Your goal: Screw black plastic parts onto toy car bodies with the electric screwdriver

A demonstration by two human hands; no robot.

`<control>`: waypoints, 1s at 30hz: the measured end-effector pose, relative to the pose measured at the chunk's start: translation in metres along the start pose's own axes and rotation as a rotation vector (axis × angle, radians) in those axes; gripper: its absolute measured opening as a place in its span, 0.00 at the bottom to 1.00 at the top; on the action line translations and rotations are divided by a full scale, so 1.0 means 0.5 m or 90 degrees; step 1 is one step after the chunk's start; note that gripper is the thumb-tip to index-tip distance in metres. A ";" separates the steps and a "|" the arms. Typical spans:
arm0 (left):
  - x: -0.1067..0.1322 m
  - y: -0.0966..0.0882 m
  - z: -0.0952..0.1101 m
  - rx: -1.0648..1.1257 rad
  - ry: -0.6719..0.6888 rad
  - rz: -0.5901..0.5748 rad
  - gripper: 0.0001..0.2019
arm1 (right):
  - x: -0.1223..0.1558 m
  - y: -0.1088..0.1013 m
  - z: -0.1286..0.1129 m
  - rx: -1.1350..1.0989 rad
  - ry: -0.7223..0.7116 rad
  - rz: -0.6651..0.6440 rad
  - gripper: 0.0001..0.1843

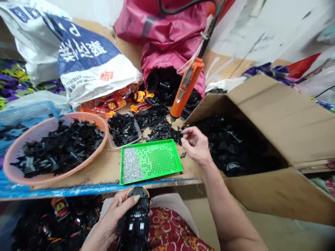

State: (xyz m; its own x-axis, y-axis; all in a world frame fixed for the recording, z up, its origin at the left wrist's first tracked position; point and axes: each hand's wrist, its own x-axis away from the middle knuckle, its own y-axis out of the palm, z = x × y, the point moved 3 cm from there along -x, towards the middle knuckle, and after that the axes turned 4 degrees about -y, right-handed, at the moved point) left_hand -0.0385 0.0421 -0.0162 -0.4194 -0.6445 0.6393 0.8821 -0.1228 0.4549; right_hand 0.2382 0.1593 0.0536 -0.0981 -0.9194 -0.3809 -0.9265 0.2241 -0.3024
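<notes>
My left hand [115, 218] is closed around a black toy car body [136, 219] with an orange edge, held over my lap below the table's front edge. My right hand [195, 144] reaches over the table, its fingertips pinched together at the edge of a loose pile of small black plastic parts [159, 127]; what they pinch is too small to name. A green perforated tray [154, 160] lies just left of that hand, with a heap of small silver screws [131, 166] in its left part.
An orange electric screwdriver [185, 89] hangs on a cable above the pile. A pink basket [15, 153] and a clear tub [123, 129] hold black parts. An open cardboard box [274, 125] of black parts stands right. Sacks lie behind; toy cars lie under the table at left.
</notes>
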 end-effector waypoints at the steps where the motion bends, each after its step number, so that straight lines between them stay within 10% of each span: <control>1: -0.001 0.001 -0.001 0.000 0.000 0.003 0.19 | -0.030 -0.016 -0.005 0.045 -0.039 0.066 0.17; 7: 0.000 0.007 -0.003 0.014 0.006 0.018 0.21 | -0.186 -0.008 -0.017 0.044 -0.176 0.063 0.45; 15: 0.004 0.006 0.002 0.020 0.005 0.018 0.18 | -0.140 0.028 -0.024 -0.036 -0.188 0.122 0.32; 24: 0.006 0.004 0.001 -0.005 0.011 -0.001 0.18 | -0.165 0.023 -0.110 -0.324 -0.103 -0.138 0.34; 30: 0.009 0.009 0.005 0.002 0.000 0.005 0.16 | -0.118 0.059 -0.111 -0.421 -0.076 -0.148 0.23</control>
State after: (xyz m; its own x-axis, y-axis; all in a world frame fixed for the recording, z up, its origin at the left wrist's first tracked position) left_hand -0.0371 0.0406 -0.0100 -0.4124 -0.6453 0.6431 0.8846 -0.1147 0.4521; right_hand 0.1967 0.2025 0.1155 0.1350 -0.8697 -0.4747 -0.9486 -0.2519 0.1918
